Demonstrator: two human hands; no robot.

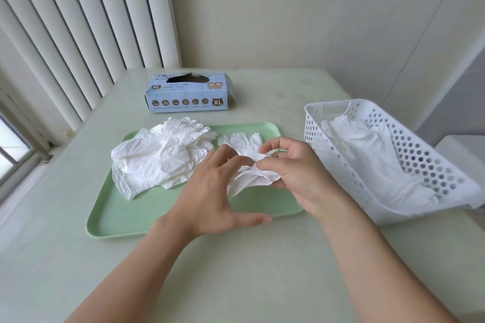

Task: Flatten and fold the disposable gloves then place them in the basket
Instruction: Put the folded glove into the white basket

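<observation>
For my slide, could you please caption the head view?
Both hands, left and right, work a glove over the tray, beside the basket.

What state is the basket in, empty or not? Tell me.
Not empty. The basket already holds white gloves lying along its bottom, seen over its rim and through its holes. How many, cannot tell.

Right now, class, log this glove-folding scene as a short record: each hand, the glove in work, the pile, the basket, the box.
left hand: fingers spread, touching the glove
right hand: fingers pinch the glove
glove in work: over the green tray, partly flattened
glove pile: unfolded, on the tray's left part
basket: right of tray, white gloves inside
glove box: behind tray, marked XL
</observation>
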